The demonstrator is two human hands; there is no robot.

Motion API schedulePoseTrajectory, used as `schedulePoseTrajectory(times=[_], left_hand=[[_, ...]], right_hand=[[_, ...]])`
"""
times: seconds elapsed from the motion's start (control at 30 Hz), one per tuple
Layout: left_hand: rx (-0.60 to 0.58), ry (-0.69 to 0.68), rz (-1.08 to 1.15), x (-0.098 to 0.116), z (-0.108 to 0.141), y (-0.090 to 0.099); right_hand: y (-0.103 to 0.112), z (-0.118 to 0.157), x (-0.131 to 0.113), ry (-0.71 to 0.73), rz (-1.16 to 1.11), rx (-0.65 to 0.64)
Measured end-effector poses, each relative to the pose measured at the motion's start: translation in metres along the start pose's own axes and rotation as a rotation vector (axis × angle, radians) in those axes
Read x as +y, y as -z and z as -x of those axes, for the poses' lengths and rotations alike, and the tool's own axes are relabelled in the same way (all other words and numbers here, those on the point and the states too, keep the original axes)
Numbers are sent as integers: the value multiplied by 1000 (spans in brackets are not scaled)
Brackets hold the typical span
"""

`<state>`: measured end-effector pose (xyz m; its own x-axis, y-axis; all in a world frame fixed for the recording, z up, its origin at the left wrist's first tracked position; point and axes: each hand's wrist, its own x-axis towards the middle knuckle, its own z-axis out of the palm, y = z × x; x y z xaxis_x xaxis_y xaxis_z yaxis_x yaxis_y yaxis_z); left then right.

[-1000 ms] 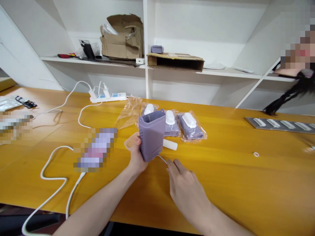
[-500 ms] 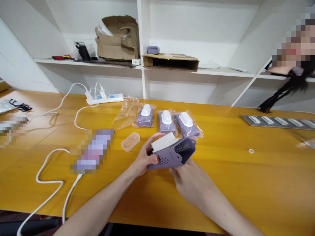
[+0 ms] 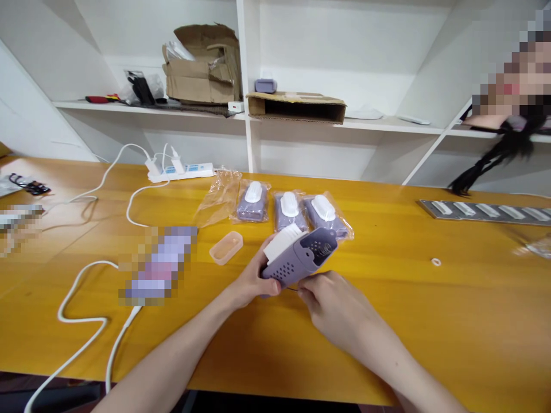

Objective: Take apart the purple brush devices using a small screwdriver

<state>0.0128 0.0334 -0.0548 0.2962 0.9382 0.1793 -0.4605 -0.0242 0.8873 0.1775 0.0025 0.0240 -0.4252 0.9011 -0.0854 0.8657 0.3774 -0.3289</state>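
My left hand (image 3: pixel 252 281) is closed around a purple plastic case (image 3: pixel 297 258) with rows of small holes, held tilted above the table. A white ribbed block (image 3: pixel 282 241) lies along its upper side, under my left fingers. The case's open end faces right and shows a dark, perforated inside. My right hand (image 3: pixel 333 301) is closed just below that end, knuckles up. A thin dark piece (image 3: pixel 293 289) runs from its fingertips towards the underside of the case; its kind I cannot make out. A translucent peach oblong cup (image 3: pixel 226 248) stands left of the case.
Behind my hands lie three bagged purple cases (image 3: pixel 252 212) with white tops. A clear plastic bag (image 3: pixel 217 198), a power strip (image 3: pixel 183 172) and a cabled phone (image 3: pixel 166 261) are to the left. At right are a small white ring (image 3: pixel 436 262), a metal strip (image 3: pixel 486 211) and another person's dark hair (image 3: pixel 495 158).
The case has turned, with its open end swinging slightly up and left. My right hand has drawn back from beneath it, and the thin dark piece has come into sight.
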Motion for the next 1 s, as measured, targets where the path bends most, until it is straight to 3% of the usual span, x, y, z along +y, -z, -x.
schedulePoseTrajectory(times=[0.13,0.37,0.63,0.83,1.0], left_hand=[[-5,-71,-56,-2,1,1],[283,-108,121,-5,2,-11],[404,-194,27,-6,-3,0],[493,-44,180,1,-4,-4],[431,-18,233,5,-5,-10]], right_hand=[[2,1,1,8,15,-16],[1,4,-7,15,39,20],[-1,9,-9,20,119,6],[9,17,-8,-8,54,38],[7,14,-8,7,20,39]])
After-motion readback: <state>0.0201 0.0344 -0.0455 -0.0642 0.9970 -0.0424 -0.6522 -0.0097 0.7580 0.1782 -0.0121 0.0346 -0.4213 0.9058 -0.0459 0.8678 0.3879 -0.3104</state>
